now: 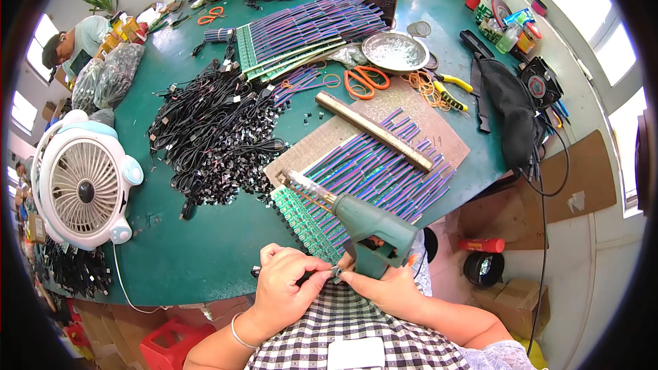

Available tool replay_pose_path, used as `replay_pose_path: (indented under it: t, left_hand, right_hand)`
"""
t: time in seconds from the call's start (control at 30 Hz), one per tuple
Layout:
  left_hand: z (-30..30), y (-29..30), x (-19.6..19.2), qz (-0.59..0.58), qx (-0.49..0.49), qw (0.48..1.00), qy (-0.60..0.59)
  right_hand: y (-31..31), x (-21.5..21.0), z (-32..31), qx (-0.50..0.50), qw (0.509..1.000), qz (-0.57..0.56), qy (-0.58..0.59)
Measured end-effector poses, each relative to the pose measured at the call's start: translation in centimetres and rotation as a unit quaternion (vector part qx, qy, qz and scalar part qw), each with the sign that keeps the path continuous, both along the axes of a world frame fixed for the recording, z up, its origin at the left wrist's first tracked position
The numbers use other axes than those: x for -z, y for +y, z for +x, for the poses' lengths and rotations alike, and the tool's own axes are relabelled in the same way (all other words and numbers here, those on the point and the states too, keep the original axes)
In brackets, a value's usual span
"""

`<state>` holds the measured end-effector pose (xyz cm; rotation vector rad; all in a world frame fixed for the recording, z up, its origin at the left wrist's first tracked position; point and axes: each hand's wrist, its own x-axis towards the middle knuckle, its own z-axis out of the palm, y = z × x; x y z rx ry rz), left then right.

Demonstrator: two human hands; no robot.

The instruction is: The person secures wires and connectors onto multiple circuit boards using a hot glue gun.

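My left hand point(284, 286) pinches a small black cable connector point(312, 275) at the table's front edge. Fingers of my right hand point(385, 288) meet it at a small metal plug tip point(336, 273). Just above my right hand lies a green soldering gun point(363, 223), its tip pointing up-left over a row of green circuit boards point(308, 216) with purple-blue wires point(373, 164). The boards rest on a brown board point(439, 130), held down by a wooden bar point(373, 130).
A heap of black cables point(216, 130) covers the green table point(178, 247) at the middle. A white fan point(82, 188) stands left. Orange scissors point(365, 81), a metal dish point(395, 50), pliers point(452, 89), more wired boards point(301, 31) and a black bag point(510, 106) lie beyond. Another person point(72, 44) sits far left.
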<state>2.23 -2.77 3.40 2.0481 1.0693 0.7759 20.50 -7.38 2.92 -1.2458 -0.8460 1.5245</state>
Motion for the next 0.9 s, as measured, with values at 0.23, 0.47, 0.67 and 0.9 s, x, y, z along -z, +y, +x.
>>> replay_pose_path:
  t: [0.23, 0.47, 0.67, 0.9]
  left_hand:
    - [-0.1, -0.1, -0.2, -0.002, 0.019, 1.000, 0.007]
    - [0.2, -0.3, 0.0, -0.023, -0.018, 1.000, -0.004]
    - [1.0, -0.7, 0.9, 0.039, -0.053, 0.993, 0.095]
    - [1.9, -0.9, 1.7, 0.103, -0.097, 0.979, 0.144]
  right_hand:
    - [0.0, 0.5, -0.6, 0.015, 0.999, -0.038, 0.035]
    - [-0.3, -0.1, -0.1, 0.032, 0.998, -0.036, 0.035]
    - [-4.6, 2.8, 3.9, 0.067, 0.989, 0.017, 0.131]
    - [-10.2, 1.9, 8.6, 0.031, 0.984, 0.057, -0.164]
